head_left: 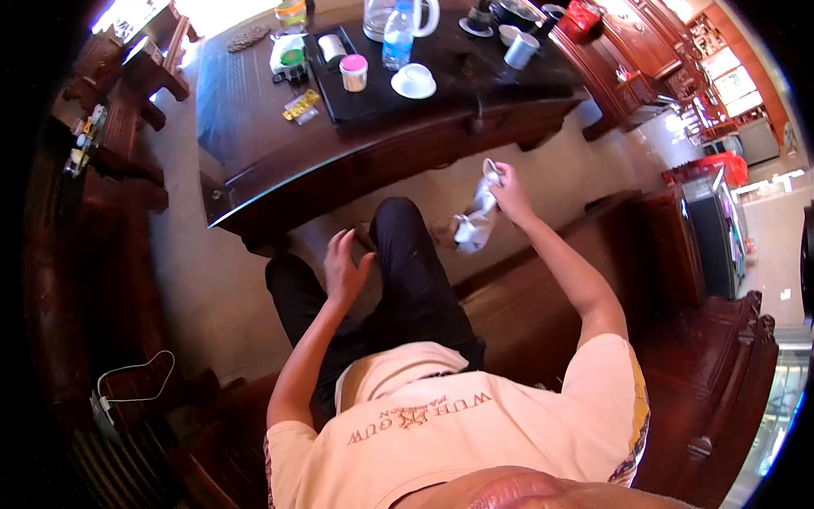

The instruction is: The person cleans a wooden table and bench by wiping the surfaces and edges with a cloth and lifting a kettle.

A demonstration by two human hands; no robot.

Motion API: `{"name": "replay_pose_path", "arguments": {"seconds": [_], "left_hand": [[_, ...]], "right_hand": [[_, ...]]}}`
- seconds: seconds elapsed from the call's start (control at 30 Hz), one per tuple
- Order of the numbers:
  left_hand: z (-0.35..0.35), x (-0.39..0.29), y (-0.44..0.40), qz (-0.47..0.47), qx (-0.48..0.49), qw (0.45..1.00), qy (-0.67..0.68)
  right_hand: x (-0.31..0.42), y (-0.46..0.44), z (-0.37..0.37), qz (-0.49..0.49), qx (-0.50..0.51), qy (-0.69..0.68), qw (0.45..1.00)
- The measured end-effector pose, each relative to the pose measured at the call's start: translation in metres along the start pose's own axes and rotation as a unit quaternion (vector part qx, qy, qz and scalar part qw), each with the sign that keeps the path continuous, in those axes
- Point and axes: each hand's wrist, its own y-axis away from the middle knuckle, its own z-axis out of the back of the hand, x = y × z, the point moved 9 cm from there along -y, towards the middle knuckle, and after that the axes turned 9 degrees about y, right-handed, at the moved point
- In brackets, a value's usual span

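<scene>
right fingers (503,176) pinch a crumpled silvery item (475,226) by one end, the rest trailing below them, the counter (254,114) beyond; left fingers (341,244), loosely spread, grip nothing — a holding step, it seems — and any next move calls for a firm pinch.

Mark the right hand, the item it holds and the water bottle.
Right hand (512,194): head view, back of hand.
Held item (476,225): head view, pale lower part.
Water bottle (398,39): head view, mid-body.

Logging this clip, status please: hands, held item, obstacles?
Right hand gripping pale item, which hangs down. Left hand open, empty. Dark table ahead of both.
</scene>
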Motion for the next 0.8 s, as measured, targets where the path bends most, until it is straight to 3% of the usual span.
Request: {"name": "replay_pose_path", "arguments": {"seconds": [0.07, 0.13, 0.17, 0.2, 0.27, 0.33, 0.37, 0.47, 0.5, 0.53, 0.6, 0.63, 0.7, 0.8], "left_hand": [[-0.04, -0.053, -0.012, -0.031, 0.067, 0.993, 0.096], [-0.082, -0.087, -0.016, -0.046, 0.106, 0.977, 0.177], [-0.096, -0.106, -0.02, -0.063, 0.115, 0.976, 0.175], [-0.109, -0.122, -0.025, -0.055, 0.12, 0.968, 0.212], [-0.133, -0.132, -0.033, -0.031, 0.091, 0.949, 0.301], [-0.188, -0.107, -0.027, 0.135, 0.167, 0.87, 0.444], [-0.193, -0.105, -0.027, 0.084, 0.126, 0.914, 0.376], [-0.208, -0.107, -0.028, 0.109, 0.217, 0.924, 0.296], [-0.207, -0.114, -0.032, 0.103, 0.232, 0.92, 0.299], [-0.211, -0.124, -0.035, 0.022, 0.267, 0.933, 0.239], [-0.223, -0.14, -0.033, -0.142, 0.332, 0.925, 0.116], [-0.223, -0.149, -0.033, -0.218, 0.32, 0.919, 0.069], [-0.226, -0.153, -0.034, -0.235, 0.33, 0.911, 0.07], [-0.246, -0.151, -0.033, -0.234, 0.334, 0.911, 0.06]], "right_hand": [[-0.005, 0.006, -0.015, -0.029, 0.039, -0.119, 0.992], [0.008, 0.02, -0.024, -0.008, 0.074, -0.132, 0.988], [0.016, 0.027, -0.031, 0.034, 0.106, -0.136, 0.984], [0.026, 0.043, -0.038, 0.015, 0.164, -0.164, 0.973], [0.035, 0.064, -0.045, 0.037, 0.186, -0.184, 0.964], [0.029, 0.071, -0.043, 0.034, 0.206, -0.209, 0.956], [0.02, 0.073, -0.04, 0.031, 0.212, -0.221, 0.951], [-0.095, 0.049, -0.012, -0.082, 0.068, -0.183, 0.977], [-0.138, 0.042, -0.006, -0.051, 0.044, 0.073, 0.995], [-0.185, 0.036, -0.007, -0.017, 0.022, 0.323, 0.946], [-0.251, 0.058, -0.011, 0.149, -0.087, 0.486, 0.856], [-0.273, 0.058, -0.006, 0.116, -0.062, 0.47, 0.873], [-0.306, 0.051, -0.003, 0.052, -0.008, 0.432, 0.9], [-0.28, 0.046, 0.001, -0.054, -0.026, 0.458, 0.887]]}}
